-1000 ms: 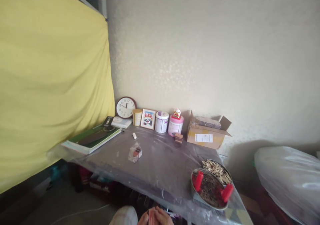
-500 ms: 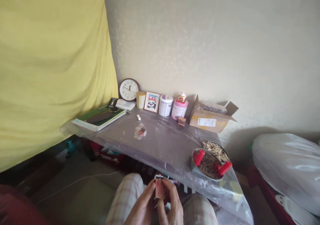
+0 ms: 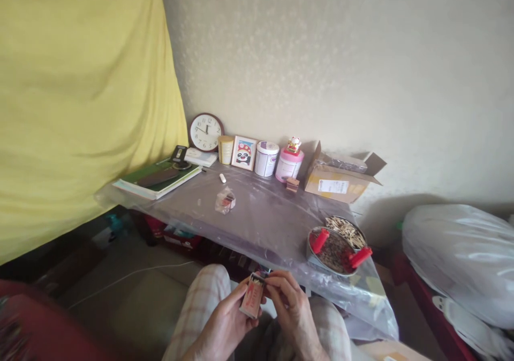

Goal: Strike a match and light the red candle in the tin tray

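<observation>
My left hand [image 3: 226,323] grips a small pink matchbox [image 3: 252,298] over my lap, just below the table's near edge. My right hand [image 3: 291,303] pinches the box's upper end, where the drawer looks slightly pushed out. On the table [image 3: 261,222] to the upper right stands a round metal tin [image 3: 334,252] with dark contents and two red cylinders in it. A second dish of pale matchsticks [image 3: 346,230] sits right behind it.
A plastic sheet covers the table. Along the wall stand a clock [image 3: 205,132], a framed panda picture [image 3: 243,153], two tins and an open cardboard box [image 3: 339,179]. Books [image 3: 157,178] lie at the left, a small wrapped packet [image 3: 225,201] mid-table. A yellow cloth [image 3: 80,93] hangs left, a white bag [image 3: 461,259] lies right.
The view has tilted down, bringing my hands and lap into sight. The matchbox has turned from upright to tilted, and my right fingers now pinch its upper end.
</observation>
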